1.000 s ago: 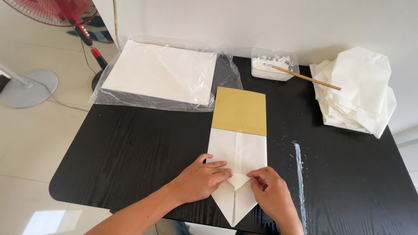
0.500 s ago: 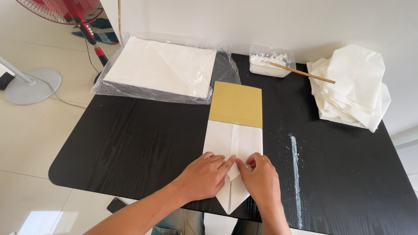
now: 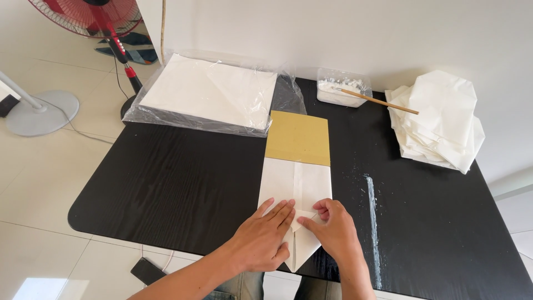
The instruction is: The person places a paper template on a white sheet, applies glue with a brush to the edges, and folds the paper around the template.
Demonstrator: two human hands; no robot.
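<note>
At far left a red fan (image 3: 89, 14) stands on the floor beside the black table (image 3: 166, 183). A plastic-wrapped stack of white sheets (image 3: 208, 94) lies at the table's far left. Near centre, the left hand (image 3: 264, 239) presses flat on the folded white paper (image 3: 295, 183), pinning it, with a brown card (image 3: 298, 138) protruding beyond. The right hand (image 3: 330, 228), close alongside, pinches a small flap. Farther right sit a paste tub (image 3: 341, 89) and finished folded papers (image 3: 438, 119).
</note>
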